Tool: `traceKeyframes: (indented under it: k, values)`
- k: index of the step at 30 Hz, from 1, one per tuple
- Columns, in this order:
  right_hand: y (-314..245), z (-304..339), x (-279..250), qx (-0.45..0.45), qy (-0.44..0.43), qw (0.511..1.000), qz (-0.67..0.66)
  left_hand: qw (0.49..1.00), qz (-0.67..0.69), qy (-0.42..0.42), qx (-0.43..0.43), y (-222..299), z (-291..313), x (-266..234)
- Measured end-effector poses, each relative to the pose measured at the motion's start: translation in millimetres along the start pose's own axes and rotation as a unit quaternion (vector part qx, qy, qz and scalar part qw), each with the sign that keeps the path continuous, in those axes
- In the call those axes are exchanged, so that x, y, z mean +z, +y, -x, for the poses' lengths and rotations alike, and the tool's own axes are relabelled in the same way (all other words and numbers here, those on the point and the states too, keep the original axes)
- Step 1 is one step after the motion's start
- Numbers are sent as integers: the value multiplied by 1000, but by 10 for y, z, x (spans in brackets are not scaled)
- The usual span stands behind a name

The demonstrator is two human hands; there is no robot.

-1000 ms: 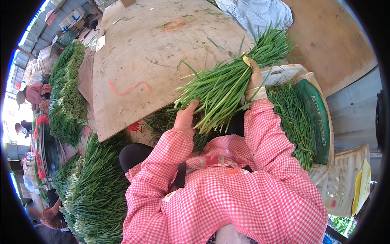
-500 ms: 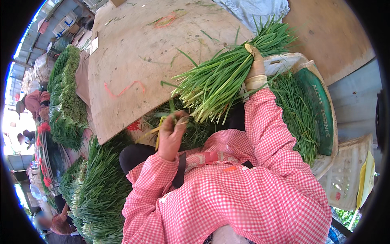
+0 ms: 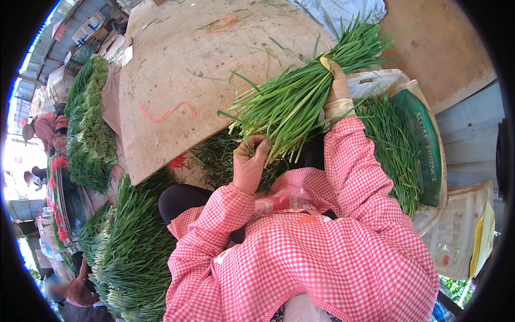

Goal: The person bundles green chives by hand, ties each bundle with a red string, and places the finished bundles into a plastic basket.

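Note:
A thick bunch of garlic chives (image 3: 289, 102) slants over the front edge of the wooden board, its pale cut ends toward me and its green tips at the far right. My right hand (image 3: 336, 80), in a pale glove, is closed around the middle of the bunch. At the cut ends my left hand (image 3: 251, 161) has thumb and fingers pinched on the lower stalks; the fingertips are partly hidden. Loose dark-green leaves (image 3: 214, 155) lie below the bunch, between the board and my lap.
The wooden board (image 3: 177, 64) bears a red string (image 3: 166, 111) and leaf scraps. Chives fill a white crate (image 3: 370, 80) with a green sack (image 3: 416, 145) at right. More chives (image 3: 134, 247) are heaped at left. Other people (image 3: 51, 131) are at the far left.
My left hand has moved right and up to the cut ends. The yellowed leaves it held are out of sight. My right hand keeps its hold on the bunch.

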State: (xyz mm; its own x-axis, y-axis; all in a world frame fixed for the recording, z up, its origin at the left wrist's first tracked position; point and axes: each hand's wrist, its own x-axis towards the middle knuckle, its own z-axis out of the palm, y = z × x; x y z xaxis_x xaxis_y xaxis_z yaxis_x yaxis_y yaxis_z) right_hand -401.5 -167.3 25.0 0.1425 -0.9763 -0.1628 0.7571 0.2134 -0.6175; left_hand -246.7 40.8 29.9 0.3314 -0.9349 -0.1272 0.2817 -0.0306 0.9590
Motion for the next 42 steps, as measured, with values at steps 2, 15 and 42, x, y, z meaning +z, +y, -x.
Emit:
traceKeyframes:
  k: [2,15,42]
  values:
    - [-26,11,-8,2,-11,1000,-10,999,-37,-10,-11,-55,53,-107]
    - [-304,-24,-315,-51,-134,984,-102,712,-669,-183,-114,-454,223,-1146]
    - [-271,166,-173,17,-282,943,-173,835,-491,-237,-67,-105,116,-1321]
